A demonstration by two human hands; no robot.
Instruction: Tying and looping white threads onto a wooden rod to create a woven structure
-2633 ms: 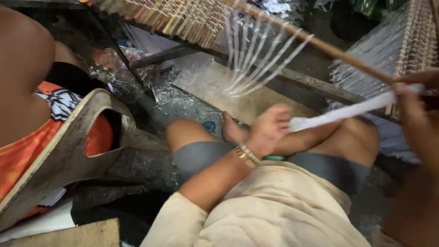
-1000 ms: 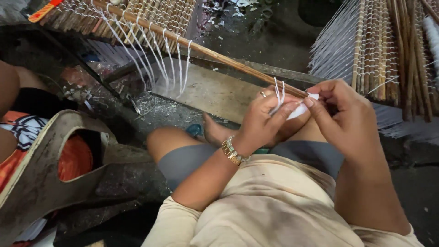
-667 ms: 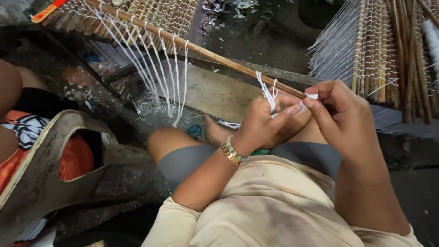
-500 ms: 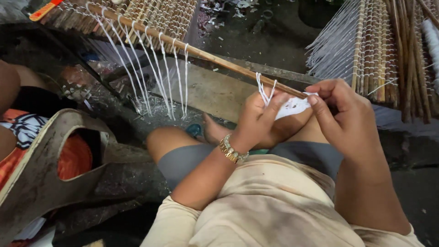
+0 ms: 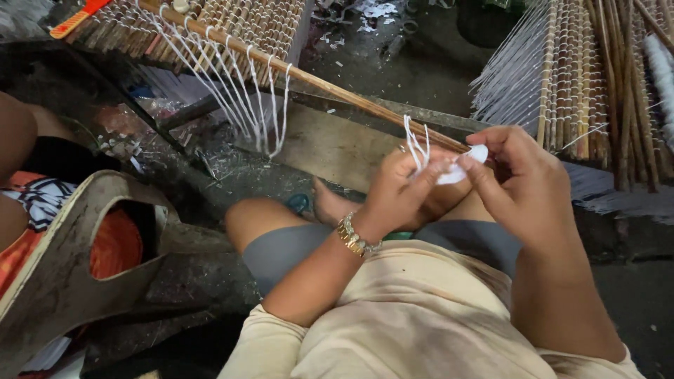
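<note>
My left hand [image 5: 404,193], with a gold bracelet at the wrist, pinches a small white strip [image 5: 463,165] and loops of white string [image 5: 416,144] hang over its fingers. My right hand [image 5: 523,179] grips the other end of the same white strip. Both hands meet just below a long bamboo rod [image 5: 330,88] that runs diagonally from upper left. Several white string loops [image 5: 239,88] hang from that rod further left.
A mat of bamboo slats [image 5: 232,21] lies at the upper left and another slat panel [image 5: 597,77] with white threads at the upper right. Another person in an orange cloth [image 5: 28,210] sits at the left on a grey stool [image 5: 70,274]. My bent knees [image 5: 260,224] rest below.
The view has tilted and closed in on the hands. My hands came together at the rod, and the white strip shortened as string loops were wound over my left fingers.
</note>
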